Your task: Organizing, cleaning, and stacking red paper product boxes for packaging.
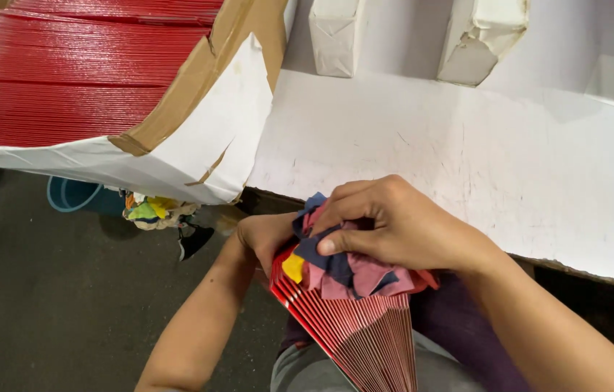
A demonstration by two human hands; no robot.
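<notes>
So the main thing here is a fanned stack of red sheets [365,334], edges up, propped in the person's lap. The left hand [267,239] is closed around the top end of it, probably to keep the fan from sliding apart. The right hand [394,225] sits right on top, fingers clenched tight on a wad of cloth scraps [343,268] (blue, pink, a bit of yellow), pressed against the stack's edges, looks like a wiping grip to me. Just beyond the hands is a scuffed white surface [467,160]. Up and to the left of them, a torn cardboard box [198,131] full of more red sheets [75,72]. Below that box, a blue bucket [71,194] on the floor.
</notes>
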